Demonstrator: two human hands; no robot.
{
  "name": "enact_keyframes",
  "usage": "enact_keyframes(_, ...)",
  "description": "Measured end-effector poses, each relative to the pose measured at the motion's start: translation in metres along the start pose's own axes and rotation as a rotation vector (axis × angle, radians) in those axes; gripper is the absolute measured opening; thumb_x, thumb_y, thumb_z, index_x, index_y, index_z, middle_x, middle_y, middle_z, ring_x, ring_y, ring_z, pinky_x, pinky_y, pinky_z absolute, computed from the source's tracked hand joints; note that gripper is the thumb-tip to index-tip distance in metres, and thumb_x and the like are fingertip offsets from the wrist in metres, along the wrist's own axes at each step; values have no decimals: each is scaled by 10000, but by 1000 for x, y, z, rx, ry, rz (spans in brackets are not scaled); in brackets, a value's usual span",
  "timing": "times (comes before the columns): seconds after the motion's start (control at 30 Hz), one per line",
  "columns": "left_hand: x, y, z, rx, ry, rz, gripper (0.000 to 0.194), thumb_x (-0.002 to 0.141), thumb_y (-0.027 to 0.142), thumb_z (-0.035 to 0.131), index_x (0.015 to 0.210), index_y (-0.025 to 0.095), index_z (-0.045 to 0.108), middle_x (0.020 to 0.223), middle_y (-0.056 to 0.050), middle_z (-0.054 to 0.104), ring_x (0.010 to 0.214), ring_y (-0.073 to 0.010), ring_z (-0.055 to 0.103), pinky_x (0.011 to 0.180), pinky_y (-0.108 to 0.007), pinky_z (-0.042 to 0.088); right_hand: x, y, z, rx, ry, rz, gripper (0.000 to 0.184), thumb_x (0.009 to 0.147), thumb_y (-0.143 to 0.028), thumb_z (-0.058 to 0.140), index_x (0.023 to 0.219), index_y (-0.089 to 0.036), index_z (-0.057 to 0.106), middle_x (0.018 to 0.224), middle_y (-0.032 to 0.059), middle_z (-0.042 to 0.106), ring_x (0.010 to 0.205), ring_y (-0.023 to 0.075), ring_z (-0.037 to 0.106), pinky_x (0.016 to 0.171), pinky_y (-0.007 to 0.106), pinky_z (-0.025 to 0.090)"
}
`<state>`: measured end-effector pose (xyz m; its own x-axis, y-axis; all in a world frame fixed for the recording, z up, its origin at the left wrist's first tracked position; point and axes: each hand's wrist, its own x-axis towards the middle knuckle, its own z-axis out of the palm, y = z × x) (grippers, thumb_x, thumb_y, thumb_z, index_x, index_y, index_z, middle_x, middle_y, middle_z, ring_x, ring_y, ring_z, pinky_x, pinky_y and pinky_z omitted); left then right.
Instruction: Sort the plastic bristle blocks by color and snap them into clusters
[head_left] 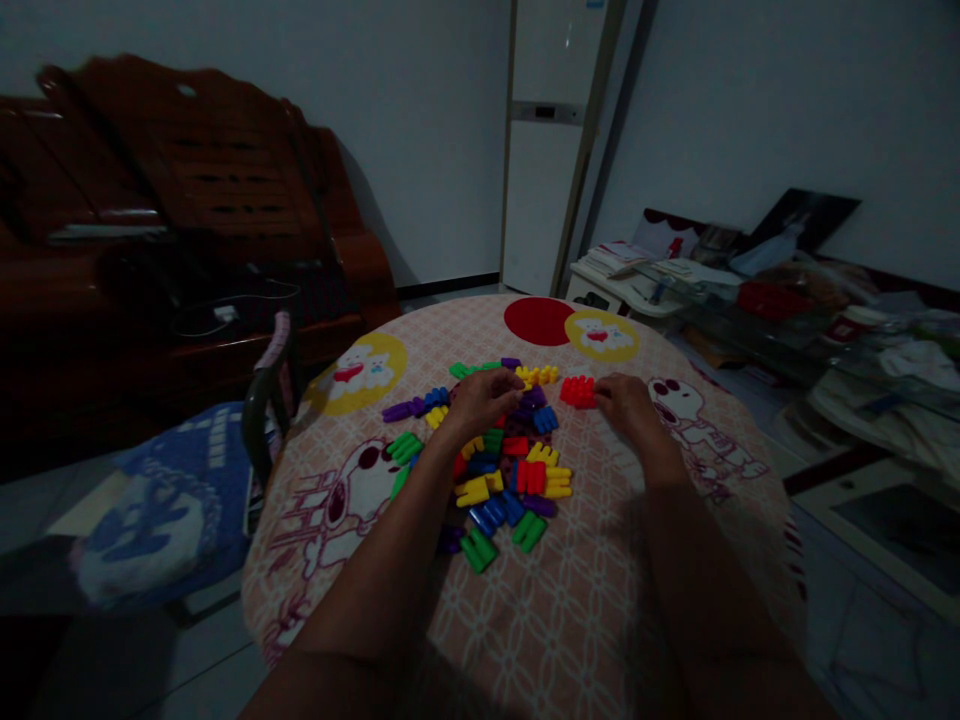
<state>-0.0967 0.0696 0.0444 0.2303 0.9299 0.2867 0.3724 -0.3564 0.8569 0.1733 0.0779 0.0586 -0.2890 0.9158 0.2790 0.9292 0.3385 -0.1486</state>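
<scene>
A loose pile of plastic building blocks [499, 490] in red, yellow, green, blue and purple lies on the round table. My left hand [487, 397] is over the far side of the pile, its fingers bent together beside a yellow block [540, 375]. Whether those fingertips grip a block is hard to make out. To the right of the pile, my right hand [624, 400] pinches the right end of a red block [577, 392]. That red piece is apart from the pile, at table height.
A patterned cloth [570, 620] covers the table. At left stand a chair with a blue cushion [176, 500] and a wooden sofa [217, 190]. A cluttered glass-topped cabinet [765, 300] runs along the right. A tall white unit [547, 190] stands behind.
</scene>
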Motion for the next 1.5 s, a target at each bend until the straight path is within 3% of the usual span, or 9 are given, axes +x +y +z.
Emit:
enact_keyframes(0.27, 1, -1, -15, 0, 22, -46, 222, 777, 280, 627, 938, 144, 698, 747, -38, 727, 685, -175, 685, 649, -265, 529, 1, 6, 13, -67, 31, 9, 207, 845, -115, 530, 849, -150, 734, 888, 113, 713, 770, 190, 586, 714, 286, 366)
enact_keyframes(0.47, 2, -12, -34, 362, 190, -60, 168, 742, 201, 605, 852, 181, 730, 742, -23, 723, 716, -170, 649, 675, -251, 479, 4, 4, 12, 29, 217, 71, 212, 844, -161, 507, 839, -143, 718, 861, 127, 717, 761, 207, 605, 708, 296, 385)
enact_keyframes(0.67, -1, -21, -16, 509, -77, -80, 40, 662, 191, 707, 648, 194, 670, 621, -13, 642, 613, -172, 581, 617, -259, 412, 4, 0, 8, 154, 295, 97, 192, 810, -221, 530, 742, -175, 703, 779, 99, 722, 702, 197, 614, 689, 296, 405)
enact_keyframes(0.87, -1, -24, -7, 464, -99, -89, 132, 611, 143, 731, 722, 191, 675, 668, -18, 649, 639, -182, 583, 630, -266, 422, 5, 5, 5, 386, 417, 179, 195, 765, -275, 546, 715, -184, 711, 715, 63, 708, 683, 196, 624, 683, 300, 437)
enact_keyframes(0.97, -1, -12, -7, 411, -92, -36, 137, 658, 164, 681, 792, 193, 690, 699, -11, 675, 655, -174, 600, 620, -259, 430, 6, -4, 1, 564, 354, 159, 188, 748, -307, 585, 704, -181, 716, 705, 49, 699, 685, 192, 620, 675, 302, 449)
enact_keyframes(1.2, -4, 22, 2, 180, -107, 82, 143, 757, 211, 638, 878, 163, 697, 779, -32, 712, 691, -157, 642, 612, -235, 440, 2, -59, 1, 936, -132, -32, 222, 754, -382, 671, 778, -177, 752, 622, -5, 627, 597, 138, 550, 559, 243, 400)
enact_keyframes(1.33, -5, 23, 3, 171, -111, 72, 114, 742, 177, 639, 837, 159, 700, 738, -30, 706, 669, -157, 641, 594, -229, 439, 2, -70, 7, 948, -154, -95, 171, 736, -335, 679, 715, -175, 737, 653, -2, 649, 625, 131, 564, 571, 229, 405)
enact_keyframes(1.5, -4, 25, -1, 139, -90, 85, 131, 776, 205, 613, 847, 165, 716, 757, -30, 709, 688, -157, 642, 603, -229, 455, 4, -44, 2, 936, -76, 32, 158, 693, -315, 681, 744, -171, 722, 653, 10, 659, 606, 153, 596, 548, 242, 444)
